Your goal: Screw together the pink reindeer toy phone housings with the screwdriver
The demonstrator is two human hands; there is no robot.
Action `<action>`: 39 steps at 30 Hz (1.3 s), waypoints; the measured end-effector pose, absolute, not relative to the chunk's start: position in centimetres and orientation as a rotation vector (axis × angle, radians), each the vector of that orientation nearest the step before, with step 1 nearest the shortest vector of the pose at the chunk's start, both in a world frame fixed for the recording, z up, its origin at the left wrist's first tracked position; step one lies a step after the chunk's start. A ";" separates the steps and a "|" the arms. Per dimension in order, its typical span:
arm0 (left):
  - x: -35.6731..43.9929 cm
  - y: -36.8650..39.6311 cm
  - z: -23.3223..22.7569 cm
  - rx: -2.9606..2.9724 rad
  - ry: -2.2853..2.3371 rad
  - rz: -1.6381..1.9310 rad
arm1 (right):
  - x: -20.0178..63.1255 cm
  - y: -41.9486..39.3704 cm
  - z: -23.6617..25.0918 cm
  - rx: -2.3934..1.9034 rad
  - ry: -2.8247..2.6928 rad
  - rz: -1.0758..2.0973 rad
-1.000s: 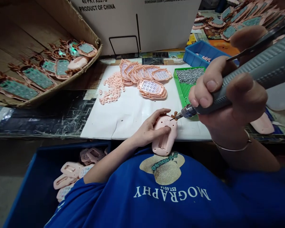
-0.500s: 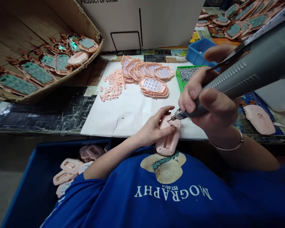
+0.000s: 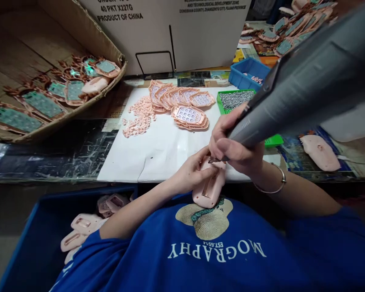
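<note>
Left hand [image 3: 191, 173]: forearm comes up from the lower left, wrist bent, fingers and thumb clamped on the pink shell [image 3: 209, 187], pinning it at the near edge of the tabletop [image 3: 78, 150].
Right hand [image 3: 234, 147]: arm reaches in from the lower right with a bangle at the wrist; fingers wrapped tight round the grey electric screwdriver [image 3: 294, 87], which slants down from the upper right.
Screwdriver tip: pressed onto the top end of the pink shell, just beside the left thumb.
Pink shell: back side up, overhanging the tabletop edge above the person's blue shirt.
White sheet [image 3: 158, 142]: carries a stack of pink keypad fronts [image 3: 188, 115] and a heap of small pink buttons [image 3: 139, 117].
Green tray [image 3: 220, 101]: holds screws, just behind the right hand.
Blue bin [image 3: 33, 243]: lower left, holds more pink shells.
</note>
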State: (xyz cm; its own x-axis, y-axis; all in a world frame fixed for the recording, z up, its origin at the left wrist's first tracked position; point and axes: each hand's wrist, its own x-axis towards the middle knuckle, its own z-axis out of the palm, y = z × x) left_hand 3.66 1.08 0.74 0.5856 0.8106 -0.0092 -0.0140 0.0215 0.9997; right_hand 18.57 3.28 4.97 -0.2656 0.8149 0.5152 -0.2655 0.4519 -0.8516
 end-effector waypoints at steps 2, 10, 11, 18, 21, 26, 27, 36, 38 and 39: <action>3.8 1.1 0.9 1.433 0.735 0.731 | 18.9 3.5 6.1 -0.408 -1.408 1.187; 3.7 -0.2 0.6 0.828 0.742 0.509 | 24.6 7.6 10.3 -0.552 -1.381 0.746; 3.6 -0.4 0.5 0.753 0.671 0.442 | 25.3 8.6 9.8 -0.600 -1.345 0.709; 4.8 0.9 0.2 0.529 0.586 0.498 | 27.4 13.2 5.0 -0.775 -1.208 0.691; 6.0 2.6 0.4 0.490 0.653 0.762 | 27.2 13.9 4.0 -0.735 -1.229 0.670; 7.2 4.1 0.1 0.502 0.734 0.920 | 26.9 14.6 3.2 -0.752 -1.202 0.652; 7.3 4.2 0.0 0.500 0.740 0.920 | 26.8 14.6 3.1 -0.775 -1.202 0.655; 7.1 4.0 -0.4 0.471 0.737 0.939 | 26.8 14.4 2.7 -0.877 -1.189 0.622; 7.1 4.0 -0.5 0.468 0.712 0.953 | 26.7 14.4 2.5 -0.888 -1.196 0.613; 7.2 4.0 -0.5 0.472 0.698 0.958 | 26.7 14.4 2.5 -0.885 -1.204 0.612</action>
State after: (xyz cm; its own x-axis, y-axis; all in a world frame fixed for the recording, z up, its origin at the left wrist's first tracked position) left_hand 7.15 4.04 -0.52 0.3872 0.8622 -0.3268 -0.5751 0.5028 0.6453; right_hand 26.73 14.42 2.52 0.2699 0.8049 0.5284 0.0480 0.5368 -0.8423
